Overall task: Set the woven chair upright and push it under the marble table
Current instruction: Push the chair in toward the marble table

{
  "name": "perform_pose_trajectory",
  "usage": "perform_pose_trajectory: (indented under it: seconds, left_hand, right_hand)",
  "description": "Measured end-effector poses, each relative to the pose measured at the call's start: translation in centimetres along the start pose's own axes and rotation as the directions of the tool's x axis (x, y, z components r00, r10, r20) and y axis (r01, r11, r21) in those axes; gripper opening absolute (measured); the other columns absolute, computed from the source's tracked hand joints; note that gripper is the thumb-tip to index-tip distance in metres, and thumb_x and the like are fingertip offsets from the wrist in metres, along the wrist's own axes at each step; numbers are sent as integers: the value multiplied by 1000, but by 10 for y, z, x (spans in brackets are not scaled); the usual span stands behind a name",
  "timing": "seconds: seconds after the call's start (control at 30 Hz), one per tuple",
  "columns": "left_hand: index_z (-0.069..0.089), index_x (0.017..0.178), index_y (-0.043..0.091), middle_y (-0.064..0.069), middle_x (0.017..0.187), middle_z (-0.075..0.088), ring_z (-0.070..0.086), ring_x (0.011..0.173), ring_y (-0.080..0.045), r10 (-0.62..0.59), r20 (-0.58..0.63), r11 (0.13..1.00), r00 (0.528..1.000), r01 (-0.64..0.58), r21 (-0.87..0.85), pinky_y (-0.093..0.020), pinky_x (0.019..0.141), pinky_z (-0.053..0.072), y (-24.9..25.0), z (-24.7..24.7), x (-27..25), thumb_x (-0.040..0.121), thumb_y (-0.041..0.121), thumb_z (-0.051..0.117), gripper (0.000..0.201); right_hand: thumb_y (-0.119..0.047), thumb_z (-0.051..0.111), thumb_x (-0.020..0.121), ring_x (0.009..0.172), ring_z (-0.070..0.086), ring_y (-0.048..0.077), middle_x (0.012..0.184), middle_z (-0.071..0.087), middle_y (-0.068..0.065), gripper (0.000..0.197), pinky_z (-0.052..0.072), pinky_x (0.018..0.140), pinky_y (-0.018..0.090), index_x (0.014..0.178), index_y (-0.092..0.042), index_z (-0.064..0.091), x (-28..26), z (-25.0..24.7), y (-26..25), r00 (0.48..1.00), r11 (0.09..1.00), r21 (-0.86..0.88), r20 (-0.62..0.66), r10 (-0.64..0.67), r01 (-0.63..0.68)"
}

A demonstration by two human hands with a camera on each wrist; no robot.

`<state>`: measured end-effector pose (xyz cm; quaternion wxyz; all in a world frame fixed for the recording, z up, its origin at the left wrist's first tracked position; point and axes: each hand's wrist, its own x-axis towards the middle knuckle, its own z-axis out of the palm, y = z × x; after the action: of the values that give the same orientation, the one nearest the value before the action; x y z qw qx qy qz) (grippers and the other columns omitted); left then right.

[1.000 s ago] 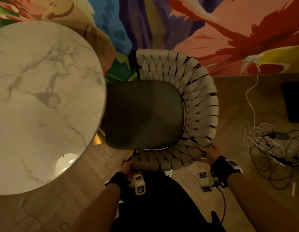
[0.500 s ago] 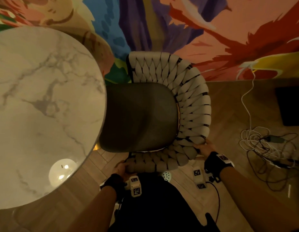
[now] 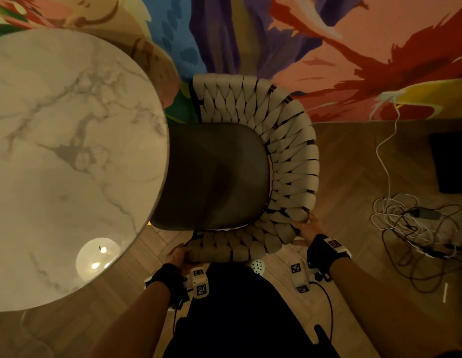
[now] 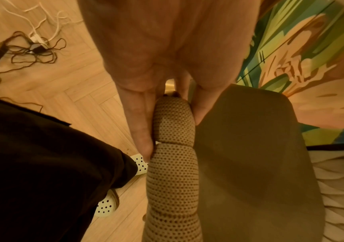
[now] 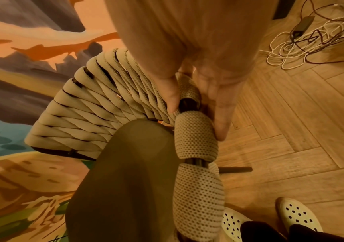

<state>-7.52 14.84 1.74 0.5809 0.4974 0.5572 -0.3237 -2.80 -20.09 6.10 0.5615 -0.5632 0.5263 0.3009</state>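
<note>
herringbone wood floor point(image 3: 354, 161) (tangled cables point(image 3: 416, 223)), painted wall point(image 3: 328, 47).

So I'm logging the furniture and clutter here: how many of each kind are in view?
Woven chair: 1
Marble table: 1
Tangle of cables on the floor: 1
White perforated shoes: 2
Total: 5

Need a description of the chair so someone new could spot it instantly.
Start at the round marble table beside the mural wall. The chair stands upright at its right edge, its dark seat just under the tabletop rim. It alone has a curved back of beige woven straps, gripped by the left hand and the right hand.
</note>
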Motion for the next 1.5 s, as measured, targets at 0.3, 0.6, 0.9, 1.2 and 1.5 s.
perform_pose_trajectory:
  seconds: [0.3,0.6,0.9,1.2,1.5]
  left_hand:
    - [29,143,21,-25,143,39,55,104,-45,-36,-14,994,999,35,-106,-50,72,52,-5,-4,-13,95,13,48,52]
    - [34,141,19,-26,145,38,45,124,-51,-53,-49,986,997,44,-162,-53,86,46,1,-3,-13,92,3,50,54]
    - [33,142,18,-25,148,34,42,127,-51,-30,-72,981,997,16,-191,-57,92,45,19,-8,-11,92,0,47,55]
    - [30,144,17,-27,145,38,46,122,-52,-17,-45,983,999,8,-186,-56,83,48,16,-11,-7,91,-1,44,58]
    - [39,138,17,-26,143,41,48,120,-53,-46,-93,985,995,30,-167,-55,77,52,15,-20,-10,90,5,47,50]
  right_hand:
    - [-12,59,91,123,51,41,145,44,14,61,51,88,56,144,-22,32,-3,2,8,997,997,0,-30,-76,76]
    - [-22,56,94,120,54,41,145,46,12,54,52,87,60,143,-20,35,-3,12,5,988,994,-27,-110,-104,102]
    - [-25,57,93,120,56,40,146,46,10,56,54,84,56,144,-25,33,6,22,-6,995,996,-31,-64,-80,78]
    - [-29,57,92,123,52,42,148,42,12,61,53,87,57,146,-25,29,14,22,0,995,993,-72,-43,-95,92]
    - [-31,57,92,119,54,42,148,41,14,64,54,86,53,148,-22,25,10,25,10,986,978,-170,-92,-138,121]
